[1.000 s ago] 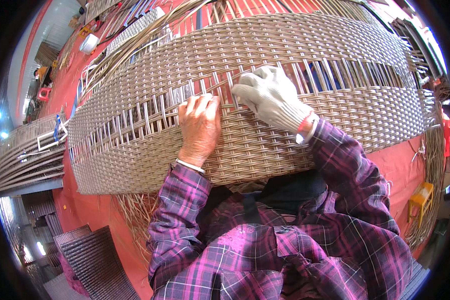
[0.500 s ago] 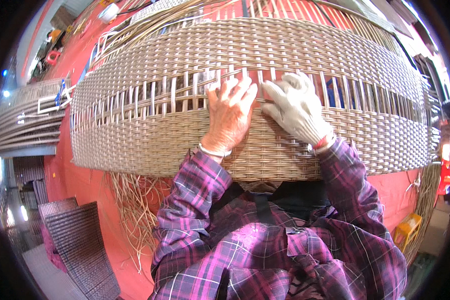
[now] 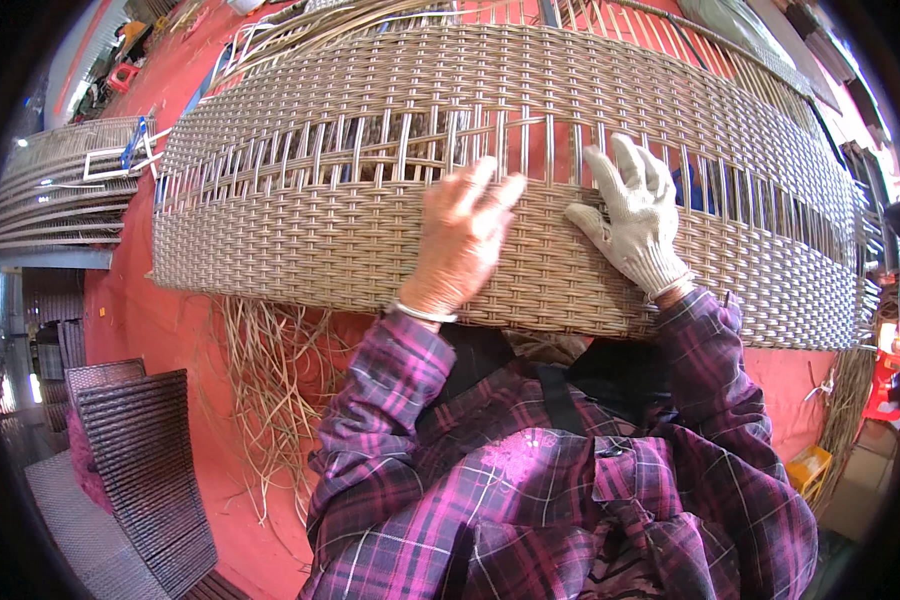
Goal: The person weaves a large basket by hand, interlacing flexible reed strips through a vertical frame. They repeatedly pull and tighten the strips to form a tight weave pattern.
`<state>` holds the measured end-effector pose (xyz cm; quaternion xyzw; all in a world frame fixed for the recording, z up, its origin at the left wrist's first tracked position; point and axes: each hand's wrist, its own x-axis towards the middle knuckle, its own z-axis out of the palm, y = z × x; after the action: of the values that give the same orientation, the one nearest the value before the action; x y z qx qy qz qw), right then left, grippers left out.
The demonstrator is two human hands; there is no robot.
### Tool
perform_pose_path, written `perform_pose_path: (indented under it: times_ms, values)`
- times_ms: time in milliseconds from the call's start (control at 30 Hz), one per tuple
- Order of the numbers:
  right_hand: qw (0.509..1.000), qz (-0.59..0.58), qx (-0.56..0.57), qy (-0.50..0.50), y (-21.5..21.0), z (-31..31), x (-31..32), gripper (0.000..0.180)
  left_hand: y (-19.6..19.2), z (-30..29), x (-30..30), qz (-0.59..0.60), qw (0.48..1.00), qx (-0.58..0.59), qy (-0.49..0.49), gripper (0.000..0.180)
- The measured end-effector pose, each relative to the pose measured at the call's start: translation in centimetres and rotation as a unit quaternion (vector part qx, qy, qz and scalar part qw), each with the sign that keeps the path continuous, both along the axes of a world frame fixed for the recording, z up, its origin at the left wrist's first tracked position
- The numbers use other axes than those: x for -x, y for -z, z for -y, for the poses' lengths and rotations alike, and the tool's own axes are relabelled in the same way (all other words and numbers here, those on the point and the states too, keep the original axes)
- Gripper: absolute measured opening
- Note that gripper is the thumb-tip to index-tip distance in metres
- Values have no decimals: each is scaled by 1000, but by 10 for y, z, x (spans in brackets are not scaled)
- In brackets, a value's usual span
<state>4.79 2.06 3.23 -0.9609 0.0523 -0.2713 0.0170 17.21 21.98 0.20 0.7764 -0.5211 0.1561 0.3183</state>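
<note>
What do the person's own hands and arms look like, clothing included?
The left hand is ungloved, with a whitish band at the wrist. The right hand wears an off-white knit glove. Both long sleeves are plaid: purple-pink and black with thin pale lines.

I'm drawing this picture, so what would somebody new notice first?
Probably the long tan wicker panel across the middle, with an open band of pale, thin strips through it. Over it are the bare left hand and, farther right, the right hand in a whitish knitted glove. Bright red floor shows at lower left.
</note>
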Motion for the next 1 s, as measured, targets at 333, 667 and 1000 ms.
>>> perform_pose_path:
  times_ms: [333, 667, 1000]
  values:
    - [986, -30, -10, -161, -6, -49, -86, 34, 4, -31, -69, 90, 987, -72, -115, 24]
    - [997, -5, -35, -69, 12, -46, -114, 49, 7, -6, -101, 25, 997, -6, -67, 25]
    - [986, -112, -54, -107, 4, -57, -97, 31, 6, -27, -78, 4, 994, -95, -47, 29]
